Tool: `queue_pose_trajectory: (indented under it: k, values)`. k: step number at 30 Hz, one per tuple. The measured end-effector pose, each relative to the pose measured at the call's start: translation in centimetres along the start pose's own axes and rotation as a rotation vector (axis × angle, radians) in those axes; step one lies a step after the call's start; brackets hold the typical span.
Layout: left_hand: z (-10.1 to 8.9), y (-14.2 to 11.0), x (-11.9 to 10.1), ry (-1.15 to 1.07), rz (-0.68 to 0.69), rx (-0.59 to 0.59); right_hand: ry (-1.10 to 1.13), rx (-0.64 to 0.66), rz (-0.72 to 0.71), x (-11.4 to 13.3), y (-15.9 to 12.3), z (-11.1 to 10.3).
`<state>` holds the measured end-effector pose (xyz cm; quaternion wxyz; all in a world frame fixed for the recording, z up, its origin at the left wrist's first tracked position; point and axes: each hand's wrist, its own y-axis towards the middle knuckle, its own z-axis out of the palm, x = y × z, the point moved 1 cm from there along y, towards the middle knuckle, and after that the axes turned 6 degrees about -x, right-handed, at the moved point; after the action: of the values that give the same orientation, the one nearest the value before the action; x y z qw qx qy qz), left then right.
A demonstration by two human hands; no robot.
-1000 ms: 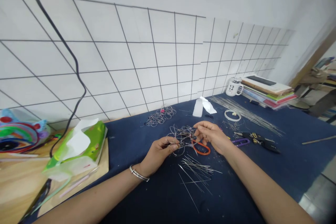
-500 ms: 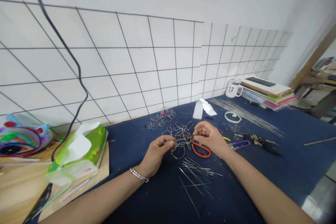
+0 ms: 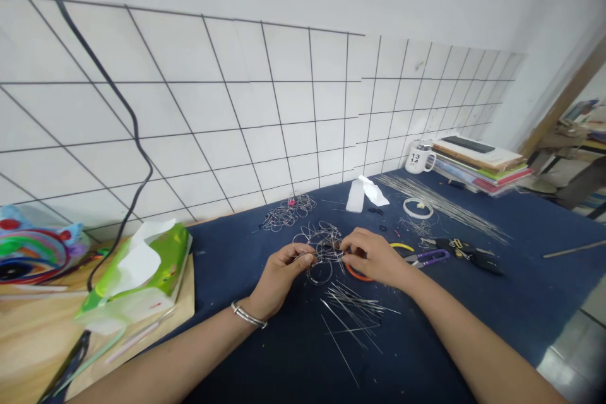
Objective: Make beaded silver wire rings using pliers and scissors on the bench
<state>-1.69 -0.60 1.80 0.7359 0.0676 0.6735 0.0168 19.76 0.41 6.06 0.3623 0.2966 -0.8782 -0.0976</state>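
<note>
My left hand (image 3: 288,267) is closed in a pinch on a thin wire loop (image 3: 320,272), its thumb against the bent fingers. Opposite it, my right hand (image 3: 369,255) curls over the wire with thumb and forefinger drawn together; the exact grip is too fine to make out. Around and behind the fingertips lies a tangle of thin wire loops (image 3: 326,235). Orange scissor handles (image 3: 356,270) show partly from under my right hand. Nearer to me, loose straight wire pieces (image 3: 355,303) lie scattered on the dark blue cloth (image 3: 284,353).
Behind sits a second heap of wire loops (image 3: 288,211). To the right are purple-handled snips (image 3: 433,257), black pliers (image 3: 473,255), a white ring (image 3: 418,207), long wires (image 3: 445,205) and a mug (image 3: 419,158). A green tissue pack (image 3: 173,252) lies left.
My right hand has moved slightly left and down, covering more of the orange handles and uncovering a yellow handle. My left hand keeps its pinch. The view has shifted slightly.
</note>
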Motion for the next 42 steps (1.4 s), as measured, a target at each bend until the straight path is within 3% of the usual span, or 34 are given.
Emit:
queue_pose_trajectory:
  k: [8,11,19,28,34,42]
  values:
    - [-0.3,0.4,-0.1,0.080,0.051,-0.140,0.079,-0.032,0.099,-0.9,0.3,-0.6]
    - [-0.5,0.4,-0.1,0.137,0.087,-0.164,0.051,-0.004,0.064,-1.3,0.4,-0.5]
    - [-0.6,0.0,-0.6,0.238,0.199,-0.122,-0.027,0.153,-0.029,-1.8,0.3,-0.7]
    - [-0.5,-0.3,-0.9,0.264,0.283,-0.109,-0.062,0.037,-0.022,-2.2,0.5,-0.4]
    - [-0.4,-0.2,-0.5,0.184,0.210,-0.131,-0.090,-0.007,-0.049,-1.5,0.4,0.0]
    - [0.1,-0.7,-0.6,0.242,0.256,-0.011,-0.107,-0.028,-0.156,-0.8,0.2,1.2]
